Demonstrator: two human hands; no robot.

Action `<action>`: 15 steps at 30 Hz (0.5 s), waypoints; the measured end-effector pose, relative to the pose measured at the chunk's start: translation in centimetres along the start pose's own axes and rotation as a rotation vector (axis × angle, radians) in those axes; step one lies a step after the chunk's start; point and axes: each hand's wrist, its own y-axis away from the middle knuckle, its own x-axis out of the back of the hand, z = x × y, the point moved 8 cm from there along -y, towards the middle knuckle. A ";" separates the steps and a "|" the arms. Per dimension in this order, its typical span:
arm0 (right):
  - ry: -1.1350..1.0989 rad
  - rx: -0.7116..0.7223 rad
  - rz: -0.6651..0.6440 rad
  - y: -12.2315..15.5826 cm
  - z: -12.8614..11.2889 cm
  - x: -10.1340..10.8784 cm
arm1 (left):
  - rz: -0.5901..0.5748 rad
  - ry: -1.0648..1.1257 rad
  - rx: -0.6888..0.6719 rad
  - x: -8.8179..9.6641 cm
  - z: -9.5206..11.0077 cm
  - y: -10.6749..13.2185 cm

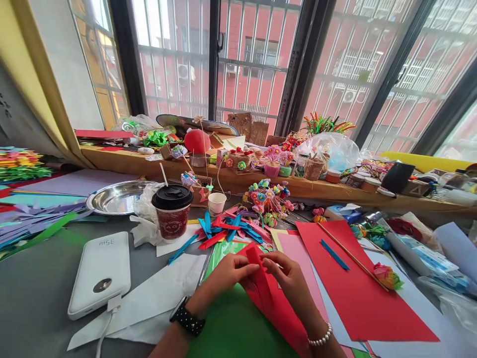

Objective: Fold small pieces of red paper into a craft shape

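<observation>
My left hand (228, 275) and my right hand (287, 276) meet over a folded red paper strip (266, 293), each pinching its upper end. The strip runs down toward me over a green sheet (231, 328). A black watch sits on my left wrist, a pearl bracelet on my right. Just beyond my fingers lies a heap of folded red and blue paper pieces (227, 229).
A large red sheet (357, 286) with a thin wooden stick (352, 256) and a blue strip lies to the right. A white power bank (100, 273), a lidded coffee cup (172, 211) and a steel plate (117, 197) stand left. Paper flowers (268, 196) and craft clutter fill the windowsill.
</observation>
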 end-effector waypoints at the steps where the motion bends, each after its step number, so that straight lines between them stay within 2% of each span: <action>1: -0.016 -0.036 -0.007 0.0 0.4 -0.2 | -0.044 -0.021 -0.005 -0.5 0.0 0.1; 5: -0.091 -0.127 -0.002 0.2 1.5 -0.7 | -0.099 -0.084 -0.015 -1.4 -0.1 0.5; 15: -0.204 -0.206 0.019 0.5 2.3 -0.8 | -0.064 -0.053 0.032 -1.1 -0.6 0.3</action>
